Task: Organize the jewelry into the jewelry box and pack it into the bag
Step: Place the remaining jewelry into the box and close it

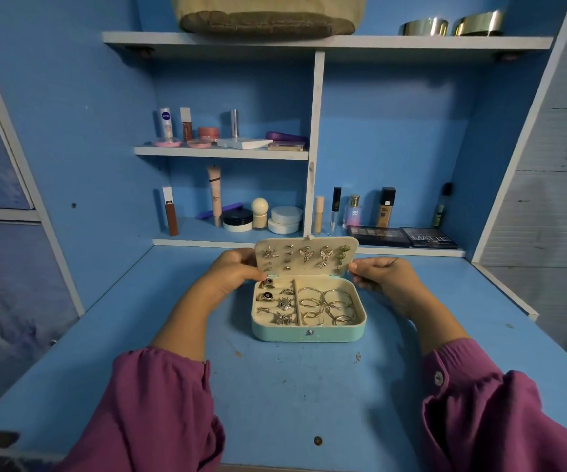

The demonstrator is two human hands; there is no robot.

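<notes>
A mint-green jewelry box (pixel 309 333) lies open on the blue desk (pixel 275 396). Its cream lid (pixel 309 245) stands up, with butterfly and stud earrings (pixel 305 255) pinned inside. The base holds rings (pixel 280 306) in the left slots and several hoop bangles (pixel 329 306) on the right. My left hand (pixel 234 272) grips the lid's left edge. On the other side, my right hand (pixel 382 275) holds the right edge. A beige bag (pixel 268 15) sits on the top shelf, cut off by the frame.
Cosmetics fill the shelves behind the box: bottles and tubes (pixel 214 195), round jars (pixel 285 219), two eyeshadow palettes (pixel 401 236) at the desk's back right. Two metal bangles (pixel 452 27) rest on the top shelf. Blue side panels wall in the desk.
</notes>
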